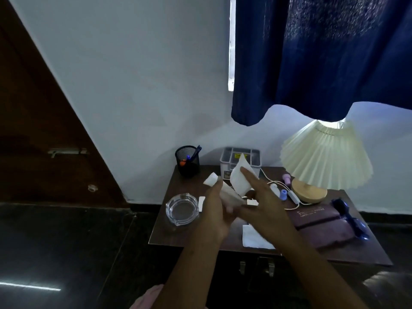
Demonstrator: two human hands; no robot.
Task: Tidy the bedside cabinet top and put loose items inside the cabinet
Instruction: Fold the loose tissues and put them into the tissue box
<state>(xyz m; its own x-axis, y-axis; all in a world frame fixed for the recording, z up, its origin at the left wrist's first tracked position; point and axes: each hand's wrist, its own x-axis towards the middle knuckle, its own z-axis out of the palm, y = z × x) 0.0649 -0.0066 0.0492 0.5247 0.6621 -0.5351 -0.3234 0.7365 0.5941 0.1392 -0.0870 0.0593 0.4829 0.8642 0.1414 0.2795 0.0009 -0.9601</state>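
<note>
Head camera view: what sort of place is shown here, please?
Most likely a bedroom corner. A small wooden bedside cabinet carries a pleated lamp, a dark blue curtain hangs over a window above it, and a wooden door stands at the left.

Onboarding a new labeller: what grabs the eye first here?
The hands meeting mid-frame over the cabinet top: the left hand grips a white tube, the right hand touches a raised white paper. Then the pleated lamp at back right under the blue curtain, and the glass ashtray at left.
</note>
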